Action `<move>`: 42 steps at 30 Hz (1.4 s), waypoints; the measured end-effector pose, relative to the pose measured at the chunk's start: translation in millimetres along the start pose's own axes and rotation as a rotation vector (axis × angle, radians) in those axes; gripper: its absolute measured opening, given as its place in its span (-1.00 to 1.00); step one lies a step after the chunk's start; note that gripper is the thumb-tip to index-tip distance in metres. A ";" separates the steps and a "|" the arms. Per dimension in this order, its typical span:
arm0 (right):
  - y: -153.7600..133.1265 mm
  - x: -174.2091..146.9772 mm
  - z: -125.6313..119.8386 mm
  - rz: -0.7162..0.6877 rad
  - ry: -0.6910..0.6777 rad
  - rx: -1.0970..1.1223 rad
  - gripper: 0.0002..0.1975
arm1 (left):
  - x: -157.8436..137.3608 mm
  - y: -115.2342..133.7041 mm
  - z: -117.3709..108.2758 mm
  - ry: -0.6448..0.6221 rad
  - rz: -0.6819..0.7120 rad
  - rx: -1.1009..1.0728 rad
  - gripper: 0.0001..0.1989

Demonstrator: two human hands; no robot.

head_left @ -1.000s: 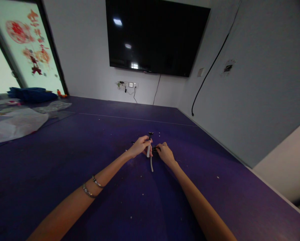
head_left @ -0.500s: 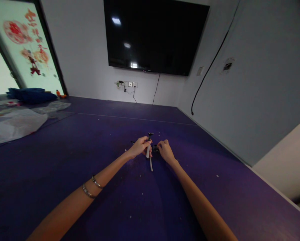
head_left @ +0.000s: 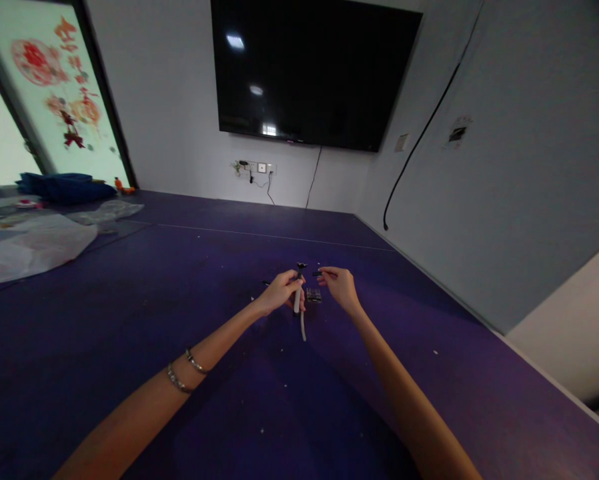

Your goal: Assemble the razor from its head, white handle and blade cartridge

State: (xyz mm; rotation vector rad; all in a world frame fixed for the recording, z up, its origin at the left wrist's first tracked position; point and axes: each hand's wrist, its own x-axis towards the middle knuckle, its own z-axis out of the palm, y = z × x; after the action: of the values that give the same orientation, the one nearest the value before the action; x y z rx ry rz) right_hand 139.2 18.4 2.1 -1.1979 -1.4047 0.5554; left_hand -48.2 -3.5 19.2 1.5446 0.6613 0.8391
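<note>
My left hand (head_left: 282, 293) is closed round a tool with a pale grey handle (head_left: 297, 301) and a small dark T-shaped head (head_left: 301, 265), held upright. Below those fingers sticks out a thin, curved pale grey strip (head_left: 303, 328); whether it belongs to the same tool I cannot tell. My right hand (head_left: 340, 287) pinches a small dark piece (head_left: 317, 273) to the right of the tool's head. Between and below the hands, a small black case (head_left: 313, 295) with a grid of compartments lies on the purple surface.
The wide purple surface (head_left: 204, 413) carries scattered white specks. At the left are plastic sheeting (head_left: 44, 247) and a dark blue cloth bundle (head_left: 67, 188). A television (head_left: 314, 73) hangs on the back wall, and a black cable (head_left: 424, 127) dangles by the right wall.
My right hand has lifted away from the black case, up and slightly right, with a small dark piece now visible in its fingers. My left hand holds nearly the same place.
</note>
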 end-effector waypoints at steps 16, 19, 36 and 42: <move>-17.9 -1.5 -10.3 0.185 -0.072 0.350 -0.77 | 1.4 2.1 2.4 0.053 0.015 0.021 -0.83; -27.6 -4.2 -13.5 0.181 -0.073 0.349 -0.65 | 2.8 0.7 2.5 0.096 0.046 0.032 -0.82; -64.4 -11.2 -7.3 -0.046 -0.158 0.280 -0.57 | -2.9 -9.1 7.9 0.148 0.231 0.240 -0.65; -64.0 -11.2 -6.5 -0.094 -0.205 0.238 -0.58 | -5.2 -3.0 9.3 0.216 0.264 0.310 -0.64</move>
State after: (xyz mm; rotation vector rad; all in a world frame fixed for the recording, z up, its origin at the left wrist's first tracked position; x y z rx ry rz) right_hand 121.4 -16.9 54.1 -0.8990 -1.5112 0.7732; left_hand -43.5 -12.6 15.1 1.8647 0.7819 1.1553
